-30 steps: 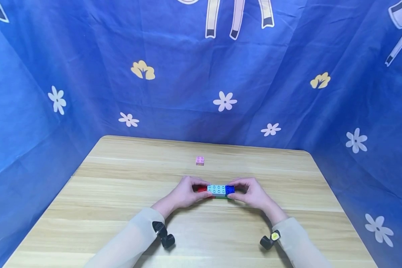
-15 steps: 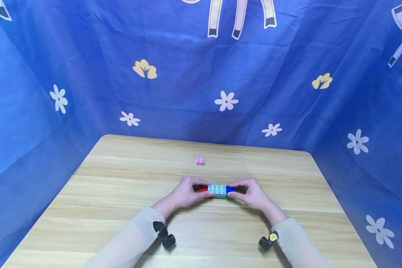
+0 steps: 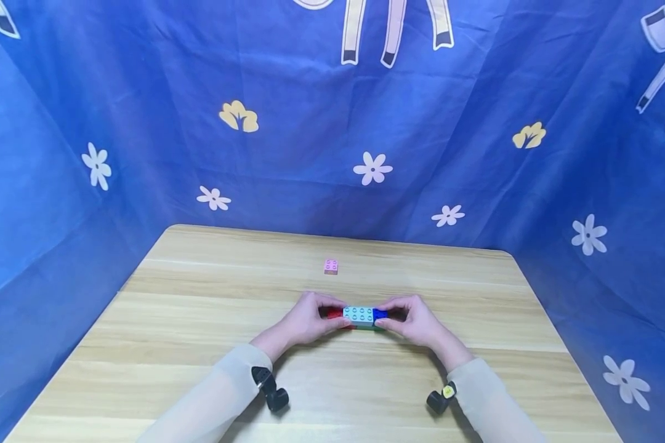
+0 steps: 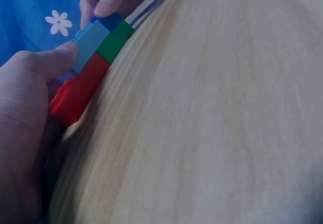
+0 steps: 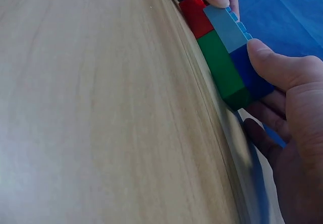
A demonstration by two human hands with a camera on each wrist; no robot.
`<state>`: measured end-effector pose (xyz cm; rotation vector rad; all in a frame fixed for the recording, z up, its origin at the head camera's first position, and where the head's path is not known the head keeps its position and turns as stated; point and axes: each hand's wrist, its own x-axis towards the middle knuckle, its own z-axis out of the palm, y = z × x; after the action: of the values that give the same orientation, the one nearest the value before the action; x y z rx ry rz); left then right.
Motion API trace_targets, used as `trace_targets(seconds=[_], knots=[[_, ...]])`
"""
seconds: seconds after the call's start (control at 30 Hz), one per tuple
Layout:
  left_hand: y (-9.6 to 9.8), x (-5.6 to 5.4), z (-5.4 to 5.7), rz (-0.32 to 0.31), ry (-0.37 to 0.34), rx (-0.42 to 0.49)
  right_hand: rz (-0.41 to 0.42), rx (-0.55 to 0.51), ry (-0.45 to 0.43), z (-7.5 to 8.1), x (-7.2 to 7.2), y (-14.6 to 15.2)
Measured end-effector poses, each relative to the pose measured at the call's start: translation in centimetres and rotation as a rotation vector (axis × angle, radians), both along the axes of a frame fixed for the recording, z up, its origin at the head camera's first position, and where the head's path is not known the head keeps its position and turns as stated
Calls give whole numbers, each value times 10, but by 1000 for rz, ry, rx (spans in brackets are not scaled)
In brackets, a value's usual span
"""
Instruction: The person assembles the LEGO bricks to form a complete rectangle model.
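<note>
Four colours make up a low block of toy building bricks at the middle of the table. A red brick (image 4: 86,90) and a green brick (image 5: 219,65) lie end to end below. Over their join sits a light blue brick (image 3: 358,315), studs up, with a dark blue brick (image 5: 251,75) beside it on the green one. My left hand (image 3: 309,317) pinches the light blue brick near its left end, thumb in front and fingers behind. With thumb and fingers, my right hand (image 3: 418,320) pinches the dark blue brick. Fingers partly hide the far side.
A small pink brick (image 3: 330,266) stands behind the block, farther back on the wooden table (image 3: 227,271). Blue cloth (image 3: 288,154) with printed flowers hangs behind the table and along both sides. Each wrist carries a small black camera, such as the left camera (image 3: 277,399).
Both hands keep their hold on the bricks, and the block stays in place. Only the head view shifts slightly, and the right wrist shifts a little to the left.
</note>
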<state>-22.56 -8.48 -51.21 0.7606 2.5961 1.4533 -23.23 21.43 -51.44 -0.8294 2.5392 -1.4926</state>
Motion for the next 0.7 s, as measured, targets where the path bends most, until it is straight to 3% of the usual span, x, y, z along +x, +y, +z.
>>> trace_targets(seconds=[0.43,0.7], knots=[[-2,0,3,-26,-55,8,-3,-3,-13,-3,2,0],[-2,-3,5,-50,-50,6,-19,1,-19,-3,3,0]])
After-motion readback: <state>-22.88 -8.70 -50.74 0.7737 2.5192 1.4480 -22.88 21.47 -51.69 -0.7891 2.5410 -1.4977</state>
